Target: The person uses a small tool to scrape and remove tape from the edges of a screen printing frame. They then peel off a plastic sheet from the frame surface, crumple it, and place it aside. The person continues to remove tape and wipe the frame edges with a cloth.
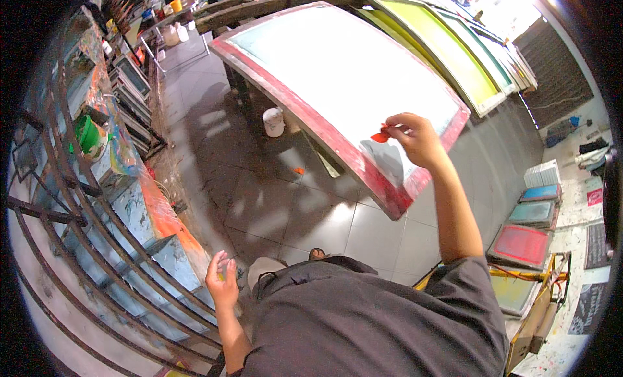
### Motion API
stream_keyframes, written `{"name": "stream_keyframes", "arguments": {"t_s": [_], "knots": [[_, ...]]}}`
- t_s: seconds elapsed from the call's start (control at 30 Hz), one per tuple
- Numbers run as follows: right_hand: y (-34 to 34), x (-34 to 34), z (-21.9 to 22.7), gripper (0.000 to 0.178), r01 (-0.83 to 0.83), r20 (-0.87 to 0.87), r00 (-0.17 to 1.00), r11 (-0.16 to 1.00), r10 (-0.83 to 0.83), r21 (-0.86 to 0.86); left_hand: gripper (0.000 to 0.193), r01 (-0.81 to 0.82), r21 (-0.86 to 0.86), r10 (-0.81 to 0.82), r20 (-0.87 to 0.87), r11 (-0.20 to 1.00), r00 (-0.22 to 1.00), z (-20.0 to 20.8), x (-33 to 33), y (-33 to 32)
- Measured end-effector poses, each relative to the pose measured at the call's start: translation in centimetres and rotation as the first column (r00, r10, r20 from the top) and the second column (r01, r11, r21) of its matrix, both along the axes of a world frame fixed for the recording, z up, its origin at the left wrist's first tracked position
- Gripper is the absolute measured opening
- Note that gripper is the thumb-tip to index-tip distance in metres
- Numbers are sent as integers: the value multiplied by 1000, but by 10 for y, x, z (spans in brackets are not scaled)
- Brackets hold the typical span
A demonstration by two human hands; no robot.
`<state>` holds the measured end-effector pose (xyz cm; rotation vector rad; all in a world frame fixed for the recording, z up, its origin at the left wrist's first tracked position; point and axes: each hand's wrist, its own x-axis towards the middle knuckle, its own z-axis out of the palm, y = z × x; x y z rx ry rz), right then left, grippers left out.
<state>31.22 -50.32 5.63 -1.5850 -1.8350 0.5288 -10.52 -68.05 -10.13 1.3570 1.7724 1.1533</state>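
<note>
My right hand (414, 138) is raised over the near corner of a large table-like frame (300, 114) with a pale top and a worn red border. Its fingers pinch a small orange-red scrap (379, 137), thin and bent, whose material I cannot make out. A shadow of the hand falls on the pale surface (324, 59) under it. Low at my left side hangs my left hand (223, 279), fingers apart, holding nothing, near the paint-stained blue shelving.
To my left stand a metal railing (84, 224) and paint-smeared shelving with a green bucket (89, 137). A white bucket (274, 122) is under the table, and an orange bit (299, 171) lies on the tiled floor. Yellow-green screen frames (448, 46) lean beyond; coloured frames (521, 244) line the right.
</note>
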Motion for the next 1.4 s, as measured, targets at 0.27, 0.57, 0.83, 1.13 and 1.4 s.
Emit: {"name": "stream_keyframes", "arguments": {"t_s": [0.27,0.57,0.83,1.13,1.4], "knots": [[9,-34,39,19,121,-499,845,978,-191,-168,31,-60,15,58,121,998,991,-16,-77,103],[20,-122,12,15,495,-456,743,861,-490,-118,32,323,67,-330,181,944,926,8,-144,298],[37,-158,4,14,752,-486,599,655,-636,70,30,494,160,-518,309,855,797,17,-134,448],[31,-176,-40,11,954,46,175,181,-984,240,43,386,27,-370,352,922,860,51,-87,609],[73,-186,-52,15,960,198,-161,-107,-967,259,58,906,-131,-538,767,402,349,43,-38,681]]}}
